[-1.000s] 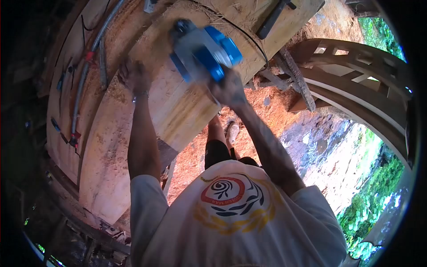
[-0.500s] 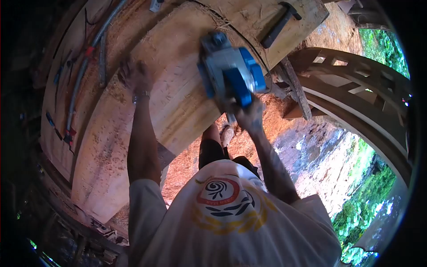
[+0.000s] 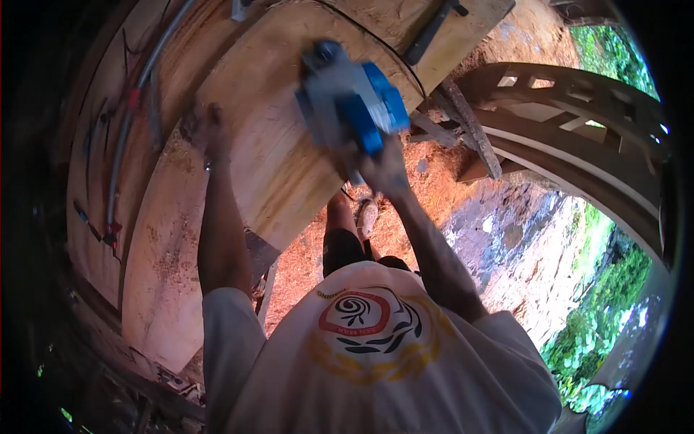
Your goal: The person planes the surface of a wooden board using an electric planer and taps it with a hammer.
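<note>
A blue and grey power planer (image 3: pixel 350 98), smeared by motion, sits on the pale wooden board (image 3: pixel 253 159). My right hand (image 3: pixel 383 165) is wrapped round its rear handle, near the board's right edge. On the board's left part rests my left hand (image 3: pixel 207 134), blurred, with its fingers apart and no tool in it. A bracelet shows at the left wrist. Wood shavings lie on the board.
A black cable (image 3: pixel 372 36) curves behind the planer. A dark hammer-like tool (image 3: pixel 434 32) lies at the upper right. A long metal clamp (image 3: pixel 123 145) is on the left. Curved wooden frames (image 3: pixel 578 108) stand at the right, above the shaving-covered ground (image 3: pixel 296 289).
Over the last second the planer and my right hand moved right, then back left and up a little. My left hand stays in about the same spot on the board.
</note>
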`<state>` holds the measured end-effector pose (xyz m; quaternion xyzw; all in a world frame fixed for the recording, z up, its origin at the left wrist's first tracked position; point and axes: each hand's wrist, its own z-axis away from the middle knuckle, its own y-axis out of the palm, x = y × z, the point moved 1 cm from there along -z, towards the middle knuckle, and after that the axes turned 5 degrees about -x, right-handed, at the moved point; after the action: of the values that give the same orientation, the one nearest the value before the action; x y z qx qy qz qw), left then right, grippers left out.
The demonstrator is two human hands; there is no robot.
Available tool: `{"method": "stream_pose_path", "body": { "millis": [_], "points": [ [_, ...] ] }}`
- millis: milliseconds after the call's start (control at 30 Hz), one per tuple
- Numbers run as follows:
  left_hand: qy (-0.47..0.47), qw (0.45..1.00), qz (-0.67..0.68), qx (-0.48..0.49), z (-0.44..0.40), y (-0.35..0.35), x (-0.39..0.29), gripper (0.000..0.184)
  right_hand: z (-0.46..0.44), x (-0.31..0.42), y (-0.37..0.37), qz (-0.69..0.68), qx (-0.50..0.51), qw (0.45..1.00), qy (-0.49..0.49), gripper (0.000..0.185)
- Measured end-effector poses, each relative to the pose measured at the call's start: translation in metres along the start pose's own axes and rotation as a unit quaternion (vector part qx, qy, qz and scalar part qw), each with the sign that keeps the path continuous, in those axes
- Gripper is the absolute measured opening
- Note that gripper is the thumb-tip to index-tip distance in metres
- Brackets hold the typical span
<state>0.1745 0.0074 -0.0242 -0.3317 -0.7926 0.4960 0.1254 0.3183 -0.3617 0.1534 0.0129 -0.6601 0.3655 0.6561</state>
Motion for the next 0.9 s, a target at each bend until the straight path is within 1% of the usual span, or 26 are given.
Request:
{"method": "stream_pose_path", "body": {
  "millis": [33,67,133,167,233,333,367,400,433,467,500,533,567,600,667,767,800,833,900],
  "points": [
    [0.016,1.000,-0.024,0.002,-0.001,0.004,0.005,0.061,0.035,0.001,-0.009,0.002,0.017,0.999,0.048,0.030],
    [-0.007,1.000,-0.002,0.000,-0.001,-0.005,0.002,0.060,0.070,-0.001,-0.019,0.015,0.027,0.997,0.071,0.030],
    [-0.051,0.998,0.047,-0.004,-0.010,-0.030,-0.020,0.059,0.117,-0.006,-0.027,-0.042,0.021,0.992,0.117,0.024],
    [-0.047,0.998,0.044,-0.006,-0.011,-0.031,-0.022,0.059,0.129,-0.014,-0.030,-0.041,0.027,0.993,0.108,0.022],
    [-0.037,0.999,0.039,-0.009,-0.011,-0.033,-0.022,0.059,0.122,-0.002,-0.028,-0.037,0.020,0.993,0.109,0.021],
    [-0.040,0.998,0.058,0.001,-0.010,-0.035,-0.021,0.066,0.079,0.007,-0.013,-0.002,0.008,0.997,0.075,0.021],
    [-0.038,0.998,0.050,-0.002,-0.009,-0.036,-0.022,0.063,0.059,0.003,-0.006,-0.001,0.000,0.999,0.046,0.023],
    [-0.036,0.999,0.041,-0.003,-0.009,-0.037,-0.022,0.061,0.034,0.011,-0.002,0.000,0.025,0.998,0.066,0.026],
    [-0.032,0.999,0.034,-0.005,-0.010,-0.038,-0.023,0.060,0.008,0.014,0.005,0.017,0.023,0.999,0.043,0.028],
    [-0.027,0.999,0.036,-0.010,-0.010,-0.036,-0.023,0.060,-0.019,0.013,0.019,0.019,-0.014,0.999,-0.023,0.029],
    [-0.021,0.999,0.038,-0.014,-0.010,-0.034,-0.022,0.060,-0.047,0.008,0.028,-0.024,-0.036,0.991,-0.128,0.028],
    [-0.014,0.999,0.040,-0.019,-0.010,-0.032,-0.021,0.061,-0.075,0.016,0.037,-0.029,-0.024,0.997,-0.072,0.029],
    [-0.015,0.999,0.044,-0.015,-0.010,-0.031,-0.020,0.061,-0.104,0.012,0.048,-0.007,-0.034,0.997,-0.072,0.030],
    [-0.017,0.999,0.048,-0.013,-0.009,-0.031,-0.019,0.061,-0.136,-0.014,0.061,0.103,-0.035,0.981,-0.163,0.027],
    [-0.021,0.999,0.040,-0.010,-0.006,-0.029,-0.016,0.061,-0.167,0.002,0.066,0.009,-0.017,0.985,-0.171,0.027],
    [-0.024,0.999,0.028,-0.010,-0.007,-0.030,-0.019,0.061,-0.146,0.004,0.056,0.050,0.010,0.990,-0.135,0.023],
    [-0.027,0.999,0.034,-0.013,-0.010,-0.033,-0.022,0.060,-0.134,-0.035,0.055,0.150,-0.078,0.831,-0.530,0.020],
    [-0.030,0.999,0.038,-0.013,-0.010,-0.035,-0.023,0.060,-0.093,-0.015,0.045,0.008,0.014,0.965,-0.262,0.017],
    [-0.041,0.998,0.051,-0.016,-0.008,-0.023,-0.017,0.064,-0.008,-0.012,0.019,-0.025,0.029,0.995,-0.088,0.019]
  ]
}}
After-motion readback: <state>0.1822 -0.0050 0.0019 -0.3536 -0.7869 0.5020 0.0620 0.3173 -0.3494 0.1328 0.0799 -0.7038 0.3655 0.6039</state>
